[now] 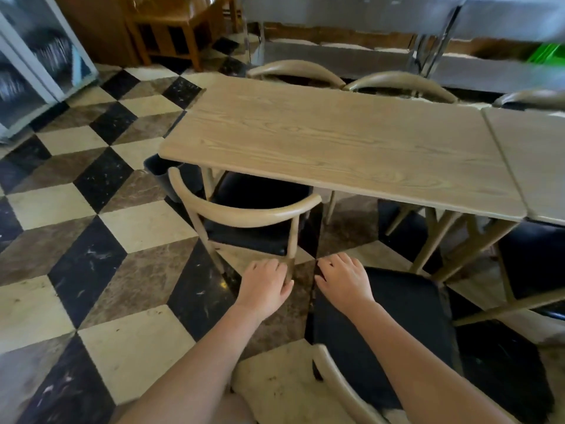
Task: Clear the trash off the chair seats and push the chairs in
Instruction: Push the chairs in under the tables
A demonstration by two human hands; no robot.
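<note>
Both chairs had curved pale-wood backs and black padded seats; the far chair (244,212) sat partly under the wood-grain tabletop (336,142), the near chair (385,325) pulled out on the checkered marble floor (101,228). Left hand (264,286) hung loosely spread, holding nothing, by the far chair's back leg. Right hand (344,278) lay flat, fingers apart, on the near seat's corner.

Both bare forearms reach up from the bottom of the frame toward its lower centre. The left hand (265,286) and right hand (344,281) lie palm-down, side by side and apart, fingers loosely spread, gripping nothing.
</note>
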